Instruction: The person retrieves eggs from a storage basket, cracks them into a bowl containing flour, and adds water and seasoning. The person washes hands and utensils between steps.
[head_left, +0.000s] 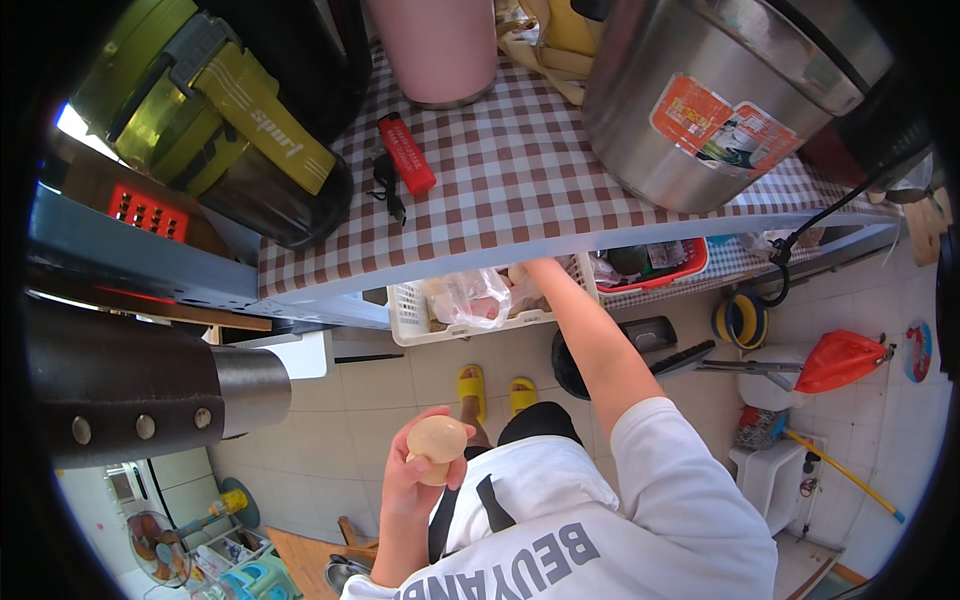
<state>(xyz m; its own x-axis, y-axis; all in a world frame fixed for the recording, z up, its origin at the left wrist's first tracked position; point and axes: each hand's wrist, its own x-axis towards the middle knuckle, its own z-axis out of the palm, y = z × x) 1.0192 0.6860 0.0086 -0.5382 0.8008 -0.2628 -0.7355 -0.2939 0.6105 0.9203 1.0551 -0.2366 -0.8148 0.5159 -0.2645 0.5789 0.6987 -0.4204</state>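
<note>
My left hand (426, 457) is raised in front of my body. Its fingers are closed around two light-brown eggs (436, 439), one above the other. My right arm reaches under the front edge of a shelf into a white plastic basket (457, 332). Only the wrist end of my right hand (541, 270) shows; the fingers are hidden by the shelf edge. Beside it in the basket are an egg (517, 274) and a clear plastic bag (476, 296) with contents I cannot make out.
A checked cloth (487, 172) covers the shelf, bearing a steel pot (637, 120), a pink container (439, 45), a green-and-black sport bottle (255, 157) and a red power bank (407, 154). A red basket (697, 262) adjoins the white one. A dustpan (649, 334) lies below.
</note>
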